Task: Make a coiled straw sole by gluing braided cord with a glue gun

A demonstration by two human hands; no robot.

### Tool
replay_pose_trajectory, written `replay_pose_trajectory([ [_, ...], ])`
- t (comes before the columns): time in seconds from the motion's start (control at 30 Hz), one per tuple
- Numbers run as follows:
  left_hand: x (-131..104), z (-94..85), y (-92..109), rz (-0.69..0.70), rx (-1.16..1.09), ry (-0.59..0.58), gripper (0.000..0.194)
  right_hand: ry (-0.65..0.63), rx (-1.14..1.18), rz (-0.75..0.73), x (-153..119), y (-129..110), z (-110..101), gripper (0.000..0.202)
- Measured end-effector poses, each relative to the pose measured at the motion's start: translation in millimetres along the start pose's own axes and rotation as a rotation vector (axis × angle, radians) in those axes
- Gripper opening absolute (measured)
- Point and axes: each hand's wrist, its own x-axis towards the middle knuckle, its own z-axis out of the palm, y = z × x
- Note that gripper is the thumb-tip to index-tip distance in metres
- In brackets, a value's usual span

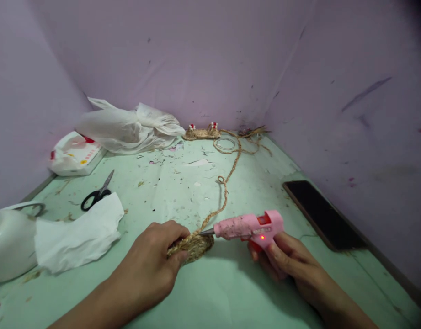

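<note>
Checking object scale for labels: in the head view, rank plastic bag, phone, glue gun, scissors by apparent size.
1. Plastic bag
2. Phone and glue gun: too close in apparent size to rank
3. Scissors

Apparent size only; the bag is farther from the camera than the glue gun.

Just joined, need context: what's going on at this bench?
A person's left hand grips a woven straw piece just above the table. The right hand holds a pink glue gun, its red light on, nozzle at the piece's edge where a braided cord trails off. Scissors and a phone lie aside.
</note>
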Motion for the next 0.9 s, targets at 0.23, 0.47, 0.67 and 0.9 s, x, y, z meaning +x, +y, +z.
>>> replay_pose_trajectory([
  [0.23,0.8,1.8,-0.9,0.02,-0.008,-0.004,0.018,-0.036,-0.008,-0.044,0.0,8.2,-2.9,0.038],
  [0.47,1.2,2.6,-3.2,0.033,-0.022,-0.001,0.017,-0.025,0.006,-0.014,-0.8,6.8,-2.2,0.04],
  [0.67,2.2,1.2,-0.9,0.022,-0.016,0.002,0.016,-0.006,0.049,0.017,-0.8,3.0,0.7,0.039],
  [0.9,2.6,0.2,-0.7,0.009,-0.015,0.006,0.018,0.003,0.038,-0.014,0.2,3.7,-2.5,0.039],
])
